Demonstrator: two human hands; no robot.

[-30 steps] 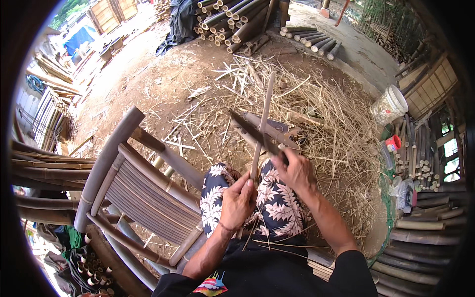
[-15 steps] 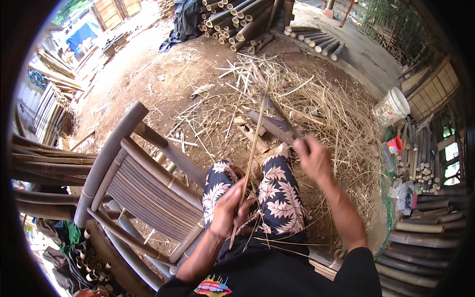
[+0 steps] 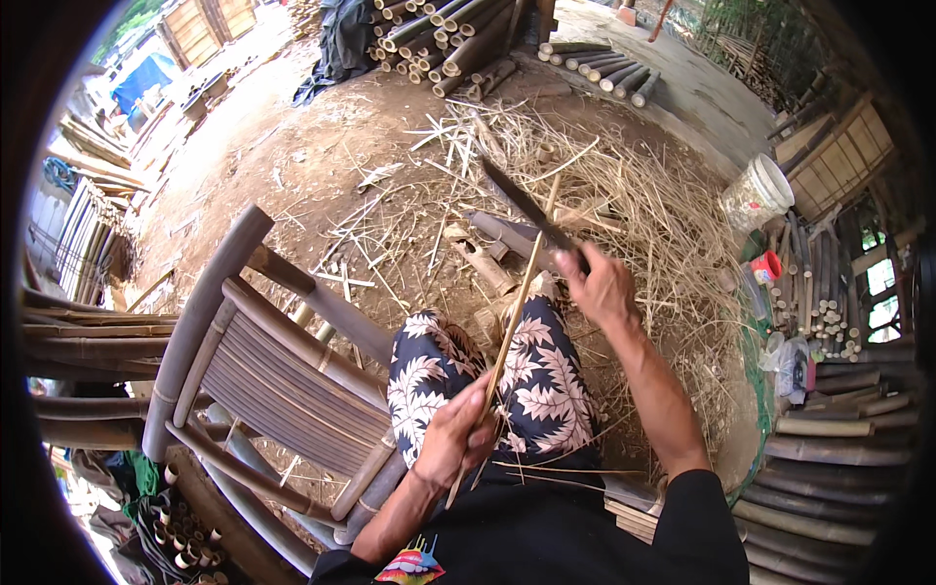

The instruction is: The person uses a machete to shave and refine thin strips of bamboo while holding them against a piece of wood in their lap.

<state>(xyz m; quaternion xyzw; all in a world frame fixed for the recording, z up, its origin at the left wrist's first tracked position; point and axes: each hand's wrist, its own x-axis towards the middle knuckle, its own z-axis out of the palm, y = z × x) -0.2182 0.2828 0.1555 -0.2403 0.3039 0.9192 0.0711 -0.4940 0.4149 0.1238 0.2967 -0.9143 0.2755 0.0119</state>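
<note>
My left hand (image 3: 454, 435) is closed around a long, thin bamboo strip (image 3: 520, 304) above my lap. The strip slants up and away between my knees, its far end over the shavings. My right hand (image 3: 602, 290) grips the handle of a long dark-bladed knife (image 3: 527, 207), the blade pointing away and to the left. Near the handle, the blade crosses the upper part of the strip; whether the edge touches it I cannot tell. Beyond my knees a dark bamboo piece (image 3: 502, 232) and a pale split bamboo piece (image 3: 485, 265) lie on the ground.
A bamboo chair (image 3: 283, 380) stands close on my left. Bamboo shavings (image 3: 663, 244) cover the ground ahead and to the right. Cut bamboo poles (image 3: 429, 44) are stacked at the back. A white bucket (image 3: 759, 193) and more bamboo lengths (image 3: 819, 487) stand or lie on the right.
The knife has swung up and leftward, its blade now showing clearly across the strip. The strip's upper end has tilted to the right. The whole view has shifted slightly.
</note>
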